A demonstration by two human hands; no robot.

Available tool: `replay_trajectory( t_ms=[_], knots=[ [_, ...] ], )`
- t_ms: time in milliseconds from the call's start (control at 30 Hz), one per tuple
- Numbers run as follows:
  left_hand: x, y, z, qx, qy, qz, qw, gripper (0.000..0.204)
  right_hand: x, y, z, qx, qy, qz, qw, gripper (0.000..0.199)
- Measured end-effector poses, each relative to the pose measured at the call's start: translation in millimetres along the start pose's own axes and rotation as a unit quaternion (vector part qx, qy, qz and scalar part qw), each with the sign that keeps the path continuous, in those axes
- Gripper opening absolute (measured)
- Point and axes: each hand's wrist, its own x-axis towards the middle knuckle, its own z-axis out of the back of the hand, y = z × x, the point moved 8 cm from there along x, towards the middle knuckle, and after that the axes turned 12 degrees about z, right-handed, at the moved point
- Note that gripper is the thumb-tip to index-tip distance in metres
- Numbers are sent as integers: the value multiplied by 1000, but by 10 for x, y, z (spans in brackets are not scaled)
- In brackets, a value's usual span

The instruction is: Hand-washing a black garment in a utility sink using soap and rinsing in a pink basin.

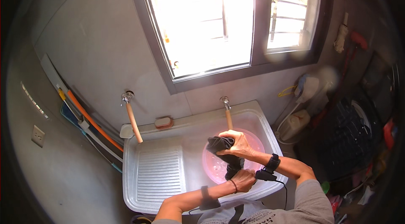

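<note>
Toward the right edge of the sink [195, 134], a pink basin [209, 174] stands with bright glints inside that look like shallow water. Over it, a dark cloth [233, 165] is held up in a thick bunch, its upper end folded over near the rear tap's hose [229, 119]. The right hand [238, 144] is curled round that upper end, thumb and fingers closed on the fabric; the left hand [244, 180], nearer the sink's front edge, is closed to a fist at the lower end, though its fingertips are hidden.

As far as can be judged, the handling is partway through: the cloth is gathered and lifted, at least mostly, clear of the basin's bottom, yet remains bunched between both hands and is not set down anywhere. Along the sink's left edge, the ribbed washboard [160, 173] carries no cloth. How wet or clean the fabric is, I cannot tell.
</note>
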Motion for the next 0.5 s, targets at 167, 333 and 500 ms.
replay_trajectory(
  t_ms=[167, 333, 500],
  knots=[
    [72, -5, -34, -13, 43, 45, 998, 16, -147, 72, -46, -68, 18, 59, 996, 45],
    [159, 66, -266, 40, 9, 0, 999, 22, -269, 92, -120, -94, 13, 85, 992, 40],
    [244, 267, -580, 26, -29, -3, 999, 24, -326, 106, -143, -107, 2, 103, 989, 37]
  ],
)
